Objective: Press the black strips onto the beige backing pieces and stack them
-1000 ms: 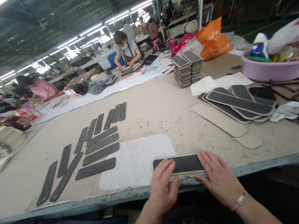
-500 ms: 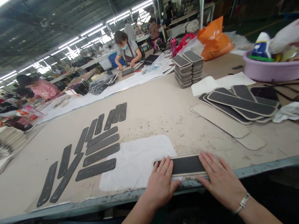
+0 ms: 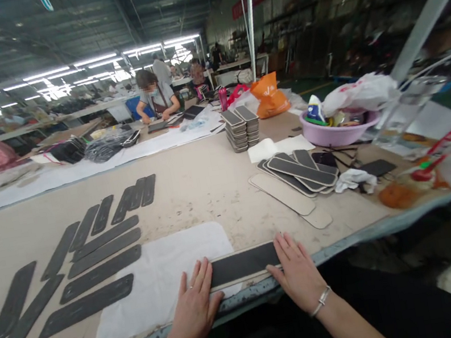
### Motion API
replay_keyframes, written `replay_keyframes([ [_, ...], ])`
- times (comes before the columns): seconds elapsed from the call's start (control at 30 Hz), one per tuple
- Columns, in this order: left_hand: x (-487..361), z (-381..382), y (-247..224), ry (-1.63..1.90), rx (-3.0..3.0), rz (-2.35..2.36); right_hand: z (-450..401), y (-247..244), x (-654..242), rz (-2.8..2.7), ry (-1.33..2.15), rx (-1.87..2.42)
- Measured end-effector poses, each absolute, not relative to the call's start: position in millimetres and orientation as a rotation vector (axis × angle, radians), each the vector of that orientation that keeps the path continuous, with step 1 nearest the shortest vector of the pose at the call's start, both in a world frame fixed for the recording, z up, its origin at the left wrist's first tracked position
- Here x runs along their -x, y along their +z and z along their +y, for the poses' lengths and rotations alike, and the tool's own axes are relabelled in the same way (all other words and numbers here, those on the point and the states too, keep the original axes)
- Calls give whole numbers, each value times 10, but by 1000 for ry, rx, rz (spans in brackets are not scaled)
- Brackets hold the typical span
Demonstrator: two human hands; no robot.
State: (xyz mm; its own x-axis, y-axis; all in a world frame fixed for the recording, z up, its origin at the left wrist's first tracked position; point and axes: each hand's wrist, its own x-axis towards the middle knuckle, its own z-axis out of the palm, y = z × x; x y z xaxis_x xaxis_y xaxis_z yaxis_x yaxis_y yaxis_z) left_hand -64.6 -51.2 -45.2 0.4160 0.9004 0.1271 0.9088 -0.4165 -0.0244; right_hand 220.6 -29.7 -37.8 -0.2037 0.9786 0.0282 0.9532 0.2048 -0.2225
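Note:
A long dark panel with a pale border [image 3: 244,264] lies near the table's front edge, partly over a white sheet [image 3: 160,272]. My left hand [image 3: 195,298] rests flat on the panel's left end, fingers stretched and thumb apart. Over the right end lies my right hand [image 3: 298,272], fingers extended and thumb spread at the near edge. Both ends of the panel are hidden under the fingers. To the left of the sheet, several dark padded strips [image 3: 97,259] are laid out on the table, the nearest one overlapping the sheet's edge.
Right of my hands lies a loose pile of dark, pale-edged panels [image 3: 301,170], with pale blanks [image 3: 281,194] beside it. Farther back stand two stacks of panels [image 3: 241,129]. A purple basin [image 3: 338,133] and an orange bag [image 3: 269,95] sit beyond. Across the table, a co-worker [image 3: 155,97] handles pieces.
The view has swung to the right, bringing more of the table's right end into sight. My hands have spread farther apart along the panel, leaving more of its middle uncovered.

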Motion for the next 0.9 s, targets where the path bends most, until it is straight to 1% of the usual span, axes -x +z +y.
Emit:
replay_keyframes([
  [0.17, 682, -506, -507, -150, 2539, -1614, -418, -301, -1802, -2474, 358, 1516],
  [0.23, 686, -507, -517, -151, 2535, -1619, -429, -331, -1722, -2497, 413, 1459],
  [0.5, 722, -421, -512, -239, 2570, -1723, -318, -417, -2203, -2390, 440, 1746],
  [0.67, 726, -208, -409, -379, 2631, -1863, -312, -395, -2250, -2340, 517, 1758],
  [0.73, 671, -132, -294, -334, 2655, -2007, -311, -401, -2235, -2310, 552, 1739],
  [0.83, 555, -54, -94, -116, 2719, -2221, -315, -428, -2256, -2246, 603, 1676],
  [0.9, 486, -32, 24, -64, 2753, -2290, -324, -457, -2301, -2156, 619, 1627],
])
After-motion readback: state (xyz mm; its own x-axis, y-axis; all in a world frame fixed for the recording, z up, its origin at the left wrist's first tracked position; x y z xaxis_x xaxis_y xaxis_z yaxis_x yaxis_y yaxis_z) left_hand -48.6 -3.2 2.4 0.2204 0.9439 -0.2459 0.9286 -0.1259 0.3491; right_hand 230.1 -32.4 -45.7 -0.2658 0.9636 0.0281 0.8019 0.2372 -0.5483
